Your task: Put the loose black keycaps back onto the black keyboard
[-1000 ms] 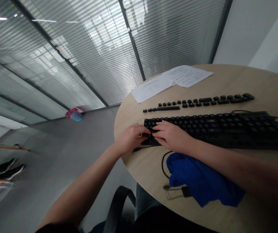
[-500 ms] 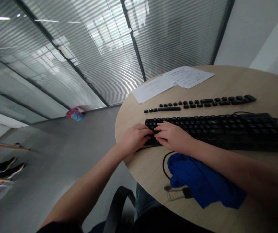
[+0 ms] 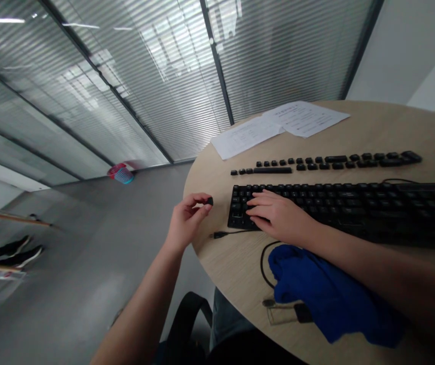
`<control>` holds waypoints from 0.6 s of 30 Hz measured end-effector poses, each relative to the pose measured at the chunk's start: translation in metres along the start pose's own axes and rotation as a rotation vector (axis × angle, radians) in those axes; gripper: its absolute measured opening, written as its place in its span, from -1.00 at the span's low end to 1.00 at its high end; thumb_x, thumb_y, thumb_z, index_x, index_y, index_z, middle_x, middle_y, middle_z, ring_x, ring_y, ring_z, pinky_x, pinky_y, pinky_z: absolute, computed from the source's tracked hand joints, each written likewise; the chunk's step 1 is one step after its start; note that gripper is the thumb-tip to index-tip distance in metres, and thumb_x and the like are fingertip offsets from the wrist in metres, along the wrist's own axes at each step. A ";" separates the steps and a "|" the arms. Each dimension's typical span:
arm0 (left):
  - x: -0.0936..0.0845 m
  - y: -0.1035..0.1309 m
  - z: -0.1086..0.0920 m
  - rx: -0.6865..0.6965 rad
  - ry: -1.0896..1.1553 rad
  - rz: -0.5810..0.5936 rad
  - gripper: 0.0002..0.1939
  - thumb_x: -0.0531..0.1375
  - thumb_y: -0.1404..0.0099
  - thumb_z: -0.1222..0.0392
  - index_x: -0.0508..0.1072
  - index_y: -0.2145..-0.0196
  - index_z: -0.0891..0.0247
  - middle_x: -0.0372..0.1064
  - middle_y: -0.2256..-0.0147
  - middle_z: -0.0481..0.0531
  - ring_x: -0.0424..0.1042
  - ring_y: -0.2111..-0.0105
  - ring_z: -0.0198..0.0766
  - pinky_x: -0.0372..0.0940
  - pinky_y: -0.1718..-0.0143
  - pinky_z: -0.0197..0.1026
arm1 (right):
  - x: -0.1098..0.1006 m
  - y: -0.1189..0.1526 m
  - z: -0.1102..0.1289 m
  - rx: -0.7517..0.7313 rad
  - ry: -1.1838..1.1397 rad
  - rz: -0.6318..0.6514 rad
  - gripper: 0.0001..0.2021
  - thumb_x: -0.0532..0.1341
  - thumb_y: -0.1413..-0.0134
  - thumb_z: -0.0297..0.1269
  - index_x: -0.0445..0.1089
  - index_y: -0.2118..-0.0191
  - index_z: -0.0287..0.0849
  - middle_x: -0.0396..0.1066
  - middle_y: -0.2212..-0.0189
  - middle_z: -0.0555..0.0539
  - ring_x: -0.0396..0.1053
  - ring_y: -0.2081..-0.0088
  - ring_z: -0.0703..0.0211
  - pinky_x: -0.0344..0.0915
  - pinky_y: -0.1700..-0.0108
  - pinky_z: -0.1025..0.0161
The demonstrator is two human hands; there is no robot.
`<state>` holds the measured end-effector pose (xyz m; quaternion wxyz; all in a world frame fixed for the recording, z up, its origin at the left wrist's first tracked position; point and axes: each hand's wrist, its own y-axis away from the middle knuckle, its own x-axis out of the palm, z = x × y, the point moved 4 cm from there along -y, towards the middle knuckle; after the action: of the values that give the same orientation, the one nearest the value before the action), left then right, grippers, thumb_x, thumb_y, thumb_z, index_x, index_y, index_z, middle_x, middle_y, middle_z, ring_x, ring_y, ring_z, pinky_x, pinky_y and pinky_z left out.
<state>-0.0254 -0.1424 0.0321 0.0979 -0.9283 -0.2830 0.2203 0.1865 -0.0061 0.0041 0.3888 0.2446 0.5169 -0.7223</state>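
Note:
A small black keycap [image 3: 210, 201] is pinched between the thumb and fingers of my left hand [image 3: 187, 218], which hovers at the table's left edge, apart from the keyboard. My right hand [image 3: 278, 215] rests on the left part of the black keyboard [image 3: 329, 195], fingers stretched out over its keys. The keyboard has a bare patch near its lower left corner where keycaps are off. Beyond it, loose black keycaps [image 3: 337, 166] lie in two rows, with a long space bar keycap [image 3: 273, 170] among them.
Printed sheets [image 3: 248, 136] lie at the table's far edge. A blue cloth [image 3: 327, 294] sits below my right forearm, beside a small tool with a wire loop [image 3: 280, 314]. A cable plug [image 3: 219, 234] lies near the keyboard's corner. A basket [image 3: 121, 173] stands on the floor.
My left hand has moved left, off the keyboard, with a keycap in its fingers. My right hand stays on the keyboard. The view has shifted slightly.

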 end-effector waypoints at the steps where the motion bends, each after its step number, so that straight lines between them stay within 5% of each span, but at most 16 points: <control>1: 0.000 0.005 0.003 -0.024 0.062 -0.021 -0.75 0.40 -0.19 0.09 0.58 0.22 0.26 0.54 0.24 0.05 0.46 0.36 -0.35 0.42 0.33 -0.30 | 0.000 0.000 0.000 -0.002 0.003 -0.002 -0.81 0.26 -0.26 -0.42 0.63 0.12 -0.14 0.55 0.02 -0.14 0.46 -0.12 -0.02 0.31 -0.31 -0.14; 10: 0.025 0.022 0.014 -0.372 0.706 -0.005 -0.54 0.40 -0.20 -0.13 0.48 0.07 0.19 0.46 0.30 -0.01 0.41 0.44 -0.41 0.30 0.53 -0.41 | 0.000 0.005 0.003 -0.031 0.056 -0.028 -0.79 0.20 -0.30 -0.42 0.60 0.11 -0.15 0.54 0.00 -0.12 0.45 -0.13 -0.01 0.33 -0.30 -0.16; 18: 0.032 0.022 0.016 -0.378 0.639 -0.024 -0.59 0.37 -0.24 -0.13 0.44 0.12 0.18 0.50 0.29 0.01 0.44 0.44 -0.37 0.34 0.51 -0.36 | -0.003 0.006 0.005 -0.025 0.065 -0.017 -0.78 0.21 -0.31 -0.41 0.59 0.06 -0.12 0.54 -0.02 -0.09 0.44 -0.15 -0.02 0.32 -0.33 -0.17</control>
<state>0.0008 -0.1412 -0.0002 0.0108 -0.9486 -0.2845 -0.1379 0.1931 -0.0112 0.0045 0.3688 0.2584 0.5404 -0.7108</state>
